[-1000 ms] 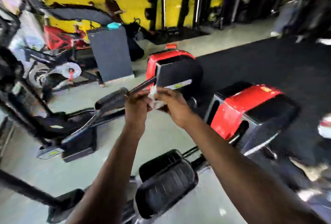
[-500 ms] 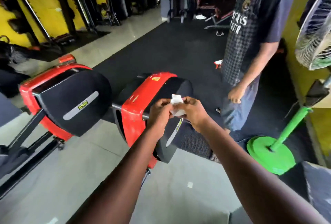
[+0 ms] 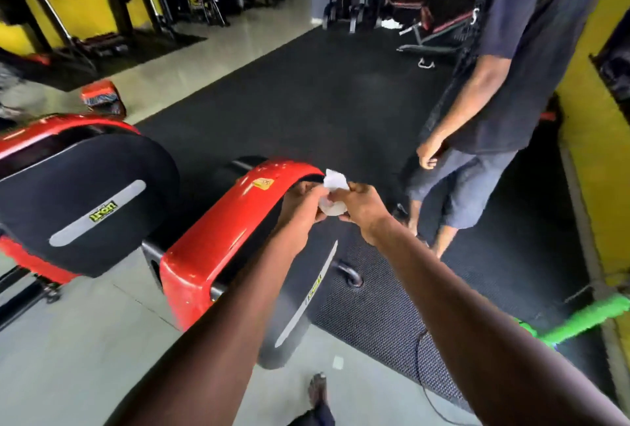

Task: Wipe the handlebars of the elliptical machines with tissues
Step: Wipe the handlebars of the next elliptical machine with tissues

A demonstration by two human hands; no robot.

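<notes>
A crumpled white tissue (image 3: 333,194) is held between both my hands in front of me. My left hand (image 3: 301,204) pinches its left side and my right hand (image 3: 363,209) pinches its right side. Below them stand two elliptical machines with red and black flywheel housings, one under my hands (image 3: 218,248) and one at the left (image 3: 78,200). No handlebars are in view.
Another person (image 3: 504,84) in a dark shirt and shorts stands close at the right on the black rubber mat (image 3: 306,101). A green fan stand (image 3: 586,318) leans at the lower right. Weight racks and benches line the yellow walls behind. My foot (image 3: 317,388) shows below.
My view has swung from the ellipticals' pedals and arms to the right, toward the housings and the standing person. Both hands keep the tissue between them.
</notes>
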